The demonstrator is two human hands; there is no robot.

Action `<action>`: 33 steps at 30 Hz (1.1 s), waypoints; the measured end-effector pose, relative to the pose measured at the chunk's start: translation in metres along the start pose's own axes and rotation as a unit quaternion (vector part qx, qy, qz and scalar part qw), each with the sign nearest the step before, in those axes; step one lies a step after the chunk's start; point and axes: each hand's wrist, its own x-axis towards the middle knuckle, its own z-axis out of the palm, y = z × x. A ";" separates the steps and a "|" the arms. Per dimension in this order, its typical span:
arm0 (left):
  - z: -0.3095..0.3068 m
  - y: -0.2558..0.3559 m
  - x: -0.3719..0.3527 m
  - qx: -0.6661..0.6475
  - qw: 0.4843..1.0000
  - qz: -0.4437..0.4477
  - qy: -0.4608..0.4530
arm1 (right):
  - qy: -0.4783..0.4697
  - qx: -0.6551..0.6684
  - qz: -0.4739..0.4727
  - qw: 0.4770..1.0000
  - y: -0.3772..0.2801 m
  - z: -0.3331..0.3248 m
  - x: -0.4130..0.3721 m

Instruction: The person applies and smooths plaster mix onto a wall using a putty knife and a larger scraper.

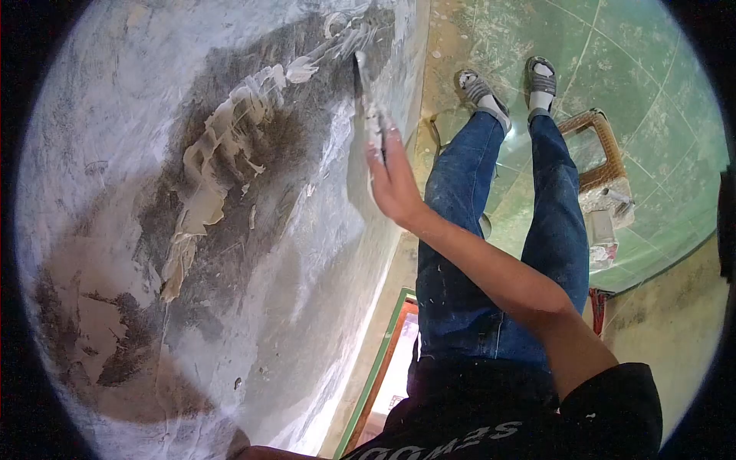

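Observation:
My right hand (395,180) reaches across to the wall, its fingers closed around a plaster-smeared trowel (370,107). The trowel is seen nearly edge-on, its tip against or very close to the wall (299,230); contact is hard to judge. Near that tip, a ragged ridge of wet, cream-coloured plaster (222,138) runs diagonally down a dark grey patch of the wall. Of my left arm (276,454), only a sliver shows at the bottom edge, and its fingers cannot be made out.
Green floor tiles (644,84) with whitish smears lie under my sandalled feet. Right of my legs stands a woven-edged frame or stool (606,149), beside a plaster-splashed container (602,230). A green-and-orange framed opening (383,368) is low on the wall side.

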 end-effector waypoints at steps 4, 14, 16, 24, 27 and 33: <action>-0.002 0.001 -0.002 0.001 1.000 -0.001 -0.003 | 0.068 0.068 0.091 0.991 0.038 -0.010 0.051; 0.003 0.005 0.002 -0.010 1.000 0.005 -0.007 | 0.010 -0.067 0.036 0.997 0.059 -0.022 0.041; 0.002 0.005 0.002 -0.008 1.000 0.004 -0.007 | 0.006 -0.061 0.011 0.998 0.070 -0.020 0.036; 0.004 0.007 0.004 -0.014 1.000 0.011 -0.013 | 0.013 -0.011 0.041 0.999 0.093 -0.030 0.107; 0.006 0.008 0.004 -0.014 1.000 0.007 -0.015 | 0.046 -0.108 0.000 0.993 0.092 -0.013 0.068; 0.003 0.007 0.004 -0.009 1.000 0.006 -0.017 | 0.075 -0.062 -0.022 0.995 0.085 -0.030 0.061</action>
